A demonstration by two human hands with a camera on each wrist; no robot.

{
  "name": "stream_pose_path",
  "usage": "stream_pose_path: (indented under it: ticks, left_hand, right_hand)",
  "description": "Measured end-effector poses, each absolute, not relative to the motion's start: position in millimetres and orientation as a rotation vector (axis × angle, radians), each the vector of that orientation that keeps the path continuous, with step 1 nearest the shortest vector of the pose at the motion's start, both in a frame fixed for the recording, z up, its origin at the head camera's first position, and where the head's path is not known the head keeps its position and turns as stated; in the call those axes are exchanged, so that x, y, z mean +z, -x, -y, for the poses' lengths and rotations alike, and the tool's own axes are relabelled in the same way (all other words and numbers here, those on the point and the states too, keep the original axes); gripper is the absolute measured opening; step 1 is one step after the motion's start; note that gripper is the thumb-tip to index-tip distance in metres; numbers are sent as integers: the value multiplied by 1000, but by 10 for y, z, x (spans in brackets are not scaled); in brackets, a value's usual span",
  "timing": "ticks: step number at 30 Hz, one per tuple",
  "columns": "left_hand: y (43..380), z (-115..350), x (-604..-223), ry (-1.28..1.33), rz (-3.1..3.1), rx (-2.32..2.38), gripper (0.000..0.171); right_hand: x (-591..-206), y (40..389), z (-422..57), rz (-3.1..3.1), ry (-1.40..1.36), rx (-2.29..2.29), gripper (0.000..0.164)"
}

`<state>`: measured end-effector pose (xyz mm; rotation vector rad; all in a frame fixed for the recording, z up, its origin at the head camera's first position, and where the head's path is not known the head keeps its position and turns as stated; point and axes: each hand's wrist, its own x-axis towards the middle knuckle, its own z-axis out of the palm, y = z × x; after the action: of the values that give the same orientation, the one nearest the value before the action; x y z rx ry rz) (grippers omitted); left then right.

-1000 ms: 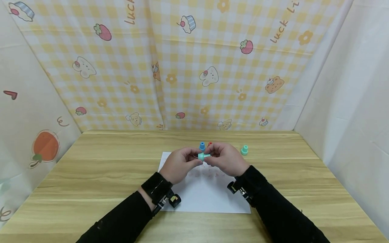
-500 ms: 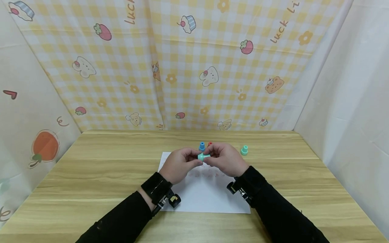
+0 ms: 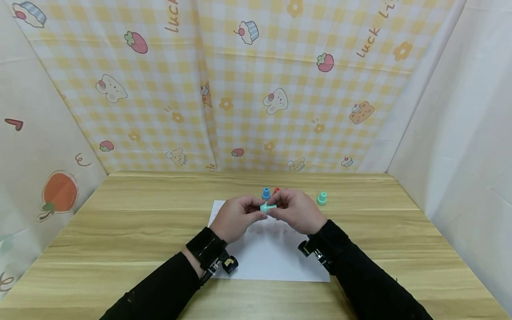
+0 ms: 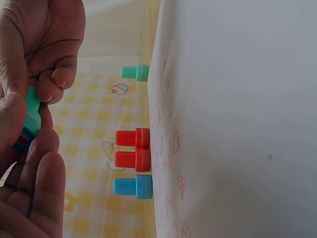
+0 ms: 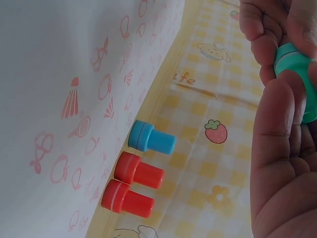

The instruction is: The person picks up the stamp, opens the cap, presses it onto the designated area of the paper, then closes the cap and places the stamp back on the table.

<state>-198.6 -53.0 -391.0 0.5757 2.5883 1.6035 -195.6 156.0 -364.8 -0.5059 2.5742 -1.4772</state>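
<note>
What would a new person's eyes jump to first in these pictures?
Probably the big yellow checked cloth behind the table, with its cartoon pictures. Then the little green stamp, pinched by the left hand and right hand above the white paper. Red prints on that paper stand out too.

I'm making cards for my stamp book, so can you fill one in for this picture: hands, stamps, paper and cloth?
Left hand: pinches a green stamp
Right hand: pinches the same stamp
On the table: one blue stamp, two red stamps, another green stamp
Where: beyond the far edge of the paper; green one apart, farthest right
Paper: white, with red prints, including a shuttlecock
Cloth: yellow checks, strawberries and flowers
</note>
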Motion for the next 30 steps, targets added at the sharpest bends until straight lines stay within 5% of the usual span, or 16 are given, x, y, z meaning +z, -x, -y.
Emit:
stream_pose_path:
  ticks: [15, 23, 30]
  left_hand:
    - [1950, 576, -3869, -610, -2584, 1523, 16]
    - [1980, 723, -3826, -599, -2709, 1269, 52]
    - [2038, 873, -3835, -670, -2868, 982, 61]
  right_hand:
    - [-3613, 1926, -1537, -2629, 489, -1393, 10]
    - [-3561, 1986, -1746, -2760, 421, -1267, 15]
    - [-3490, 2046, -2065, -2870, 328, -1080, 26]
